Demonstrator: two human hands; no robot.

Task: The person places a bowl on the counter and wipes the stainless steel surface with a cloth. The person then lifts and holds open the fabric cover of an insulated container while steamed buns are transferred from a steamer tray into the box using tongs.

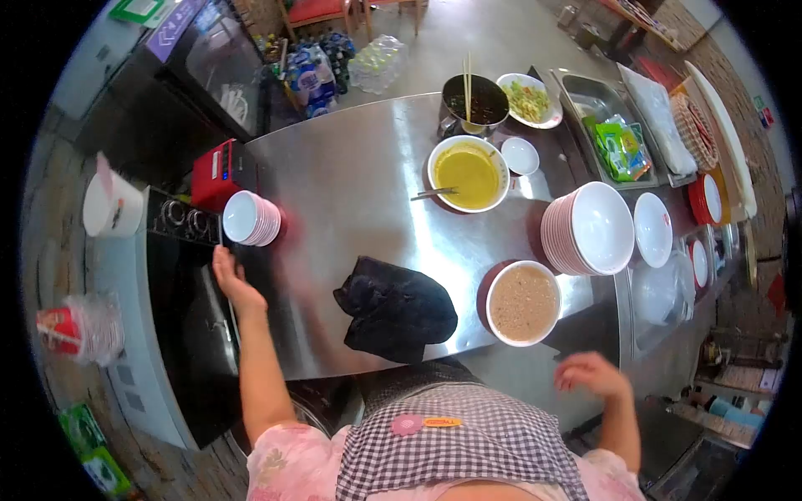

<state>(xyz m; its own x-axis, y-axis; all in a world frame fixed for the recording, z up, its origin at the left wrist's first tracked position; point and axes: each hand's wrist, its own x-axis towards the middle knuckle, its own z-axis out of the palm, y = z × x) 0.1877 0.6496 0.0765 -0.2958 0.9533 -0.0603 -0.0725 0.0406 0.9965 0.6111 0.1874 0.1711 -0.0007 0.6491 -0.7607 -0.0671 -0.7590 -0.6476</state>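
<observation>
My left hand [236, 282] is at the edge of the black appliance [188, 309], fingers extended, just below a stack of small white and pink bowls [251, 219]. My right hand [591, 374] hangs in the air beyond the counter's near edge, its fingers curled, below a bowl of brown liquid [524, 303]. Whether it holds anything cannot be made out. Between the hands a crumpled black cloth [397, 309] lies on the steel counter [342, 192]. Farther back stands a bowl of yellow-green soup [468, 175] with a spoon in it.
A tall stack of large bowls [588, 230] stands at the right. Behind the soup are a metal pot [474, 104] with chopsticks and a bowl of chopped vegetables [528, 100]. A red box [221, 174] stands at the left; a steel tray [585, 92] holds green packets.
</observation>
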